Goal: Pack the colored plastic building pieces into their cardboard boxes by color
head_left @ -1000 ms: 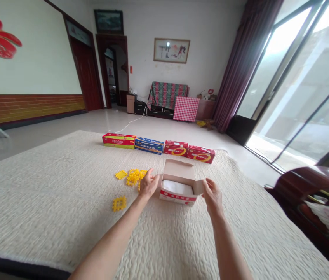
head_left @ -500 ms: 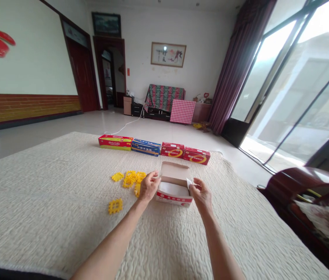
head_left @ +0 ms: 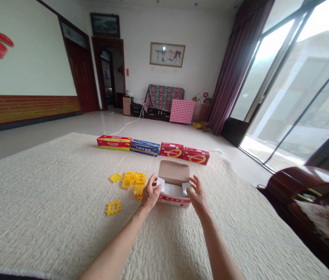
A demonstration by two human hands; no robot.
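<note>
A small red-and-white cardboard box (head_left: 173,201) stands in front of me with its brown-lined lid (head_left: 174,171) raised at the back. Its white left side flap (head_left: 160,183) and right side flap (head_left: 186,189) lean inward over the opening. My left hand (head_left: 151,194) is at the box's left side, thumb and curved fingers closed about the left flap. On the other side, my right hand (head_left: 198,195) has its thumb against the right flap and its fingers along the box's edge. Several yellow plastic interlocking pieces (head_left: 139,191) lie left of my left hand.
Behind the open box, a red-and-green box (head_left: 114,143), a blue box (head_left: 145,147) and two red boxes (head_left: 171,150) form a row on the cream quilted cover (head_left: 65,194). A dark wooden armrest (head_left: 292,182) borders the right side.
Both side flaps have been folded further inward over the box. My left hand has moved slightly lower and closed about the left flap; the right hand has stayed beside the right flap.
</note>
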